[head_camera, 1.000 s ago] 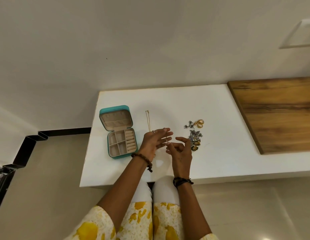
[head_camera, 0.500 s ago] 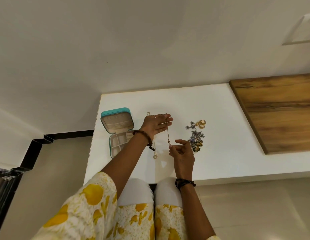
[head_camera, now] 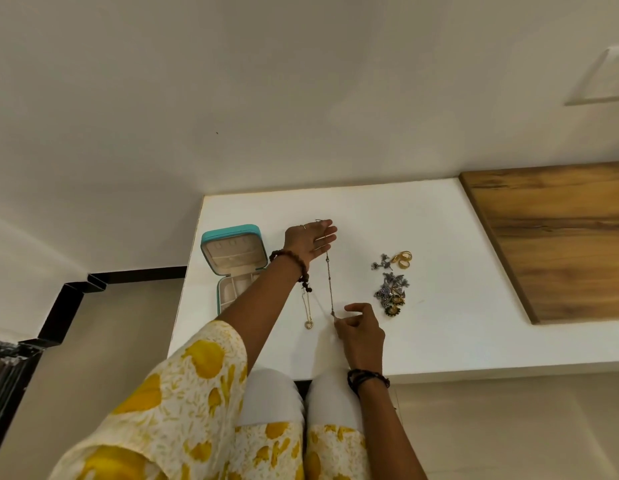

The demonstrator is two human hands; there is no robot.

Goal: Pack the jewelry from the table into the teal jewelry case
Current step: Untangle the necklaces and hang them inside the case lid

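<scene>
gold chain (head_camera: 329,282): strung taut between both hands, above the white counter (head_camera: 439,337), near its front-left part
step: judged as straightening the chain before it goes into the case
how to do well: keep light tension, no jerks; lower one end first into a compartment and feed the rest down in a coil, so no knots; steer clear of the second necklace
left hand (head_camera: 310,240): raised, palm toward camera, fingers straight and spread, top end of chain hooked at the fingers; exact hold too small to tell
right hand (head_camera: 360,330): low near front edge, thumb and forefinger pinching the bottom end, other fingers curled
left arm: stretched forward across the case, hiding part of its tray
teal case (head_camera: 232,258): lid open, near left edge of counter, compartments look bare where visible
second necklace (head_camera: 307,313): flat on counter, just left of the held chain, round pendant toward front edge
rings and earrings pile (head_camera: 392,284): right of the hands, mid-counter, not yet packed
</scene>
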